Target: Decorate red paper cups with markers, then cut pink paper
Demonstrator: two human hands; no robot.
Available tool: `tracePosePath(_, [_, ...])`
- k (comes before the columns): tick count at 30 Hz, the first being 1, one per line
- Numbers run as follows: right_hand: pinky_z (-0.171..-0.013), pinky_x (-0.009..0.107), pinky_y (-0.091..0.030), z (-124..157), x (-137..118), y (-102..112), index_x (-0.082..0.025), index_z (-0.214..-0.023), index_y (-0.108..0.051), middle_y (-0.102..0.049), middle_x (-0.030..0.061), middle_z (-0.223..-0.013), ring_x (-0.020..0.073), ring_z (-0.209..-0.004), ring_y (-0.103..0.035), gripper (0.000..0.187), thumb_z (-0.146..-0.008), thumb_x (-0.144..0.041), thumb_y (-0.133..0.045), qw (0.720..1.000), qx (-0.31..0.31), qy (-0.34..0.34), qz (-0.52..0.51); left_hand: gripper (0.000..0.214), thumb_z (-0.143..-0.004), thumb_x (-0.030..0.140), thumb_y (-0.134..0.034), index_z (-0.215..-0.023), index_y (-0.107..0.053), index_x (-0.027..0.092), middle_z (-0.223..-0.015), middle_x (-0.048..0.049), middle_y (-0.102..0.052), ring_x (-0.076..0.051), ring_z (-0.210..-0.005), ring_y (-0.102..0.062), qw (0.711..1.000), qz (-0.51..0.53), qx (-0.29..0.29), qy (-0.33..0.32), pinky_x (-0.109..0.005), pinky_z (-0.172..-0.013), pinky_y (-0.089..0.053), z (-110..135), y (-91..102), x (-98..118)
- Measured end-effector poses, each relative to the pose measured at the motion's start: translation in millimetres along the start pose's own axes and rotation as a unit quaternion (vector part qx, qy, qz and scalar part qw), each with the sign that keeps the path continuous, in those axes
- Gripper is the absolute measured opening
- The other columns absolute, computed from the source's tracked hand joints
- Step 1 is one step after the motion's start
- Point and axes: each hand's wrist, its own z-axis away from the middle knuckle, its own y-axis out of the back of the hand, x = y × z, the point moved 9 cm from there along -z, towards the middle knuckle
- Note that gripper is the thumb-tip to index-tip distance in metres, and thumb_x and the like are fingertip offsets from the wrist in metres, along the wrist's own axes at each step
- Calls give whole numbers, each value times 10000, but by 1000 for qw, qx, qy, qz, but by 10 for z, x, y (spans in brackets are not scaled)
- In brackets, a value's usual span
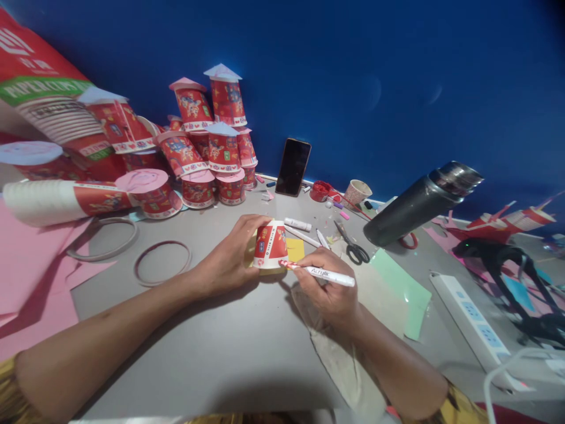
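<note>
My left grip [238, 250] is closed around the side of a red and white paper cup [271, 242], with the thumb low near the wide edge. The cup stays in front of me, above the middle of the desk [212, 359], with its wide end down; whether it rests on the yellow paper [294, 249] or is held a little over it, I cannot tell. My right grip [329, 291] is pinching a white acrylic marker [331, 275], as one holds a pen, and its tip is at the lower edge of the cup, on the right side.

I judge that the step in hand is drawing or colouring along this printed border. In my opinion, the next move calls for a light, even stroke along the curve, while the left grip keeps the cup firm without pressing its thin wall inward. The black-handled scissors [356, 253] lie apart, beyond my right grip.
</note>
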Motion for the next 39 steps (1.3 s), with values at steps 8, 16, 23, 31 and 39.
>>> tracePosePath(8, [-661, 307, -557, -6, -10, 4, -232, -928, -734, -774, 4, -757, 172, -662, -714, 116, -1032, -186, -712, 1000, 2, -1, 1, 734, -867, 473, -841, -1475, -493, 257, -1482, -160, -586, -383, -1446, -579, 1000, 3, 0, 4, -593, -1232, -519, -1, 0, -10])
tracePosePath(16, [-669, 313, -563, -4, -7, -23, -229, -927, -742, -775, 11, -762, 176, -678, -718, 123, -1039, -194, -702, 1000, -2, 1, 5, 712, -867, 458, -839, -1470, -513, 267, -1469, -151, -596, -385, -1430, -587, 1000, 0, -1, 4, -608, -1221, -533, -6, 11, 10])
tracePosePath(23, [-673, 311, -569, -10, 36, 28, -235, -912, -729, -777, -3, -768, 172, -671, -726, 128, -1020, -172, -700, 1000, 19, -19, -15, 731, -831, 443, -850, -1459, -518, 270, -1467, -142, -596, -377, -1440, -585, 999, 11, 1, 32, -594, -1236, -526, -11, 13, 31])
tracePosePath(31, [-663, 318, -582, -5, 74, -2, -232, -911, -744, -788, 11, -782, 178, -669, -733, 132, -1034, -219, -698, 999, 5, -33, -3, 723, -811, 457, -856, -1441, -548, 282, -1441, -141, -617, -383, -1428, -595, 999, 21, 3, 28, -606, -1225, -532, -34, 21, 32])
tracePosePath(39, [-662, 312, -576, -15, 3, 9, -233, -906, -738, -774, 4, -760, 172, -656, -719, 134, -1033, -206, -704, 1000, 9, -20, -18, 709, -822, 455, -855, -1435, -551, 267, -1436, -147, -619, -385, -1413, -599, 1000, 13, 5, 25, -614, -1214, -538, -28, 16, 36])
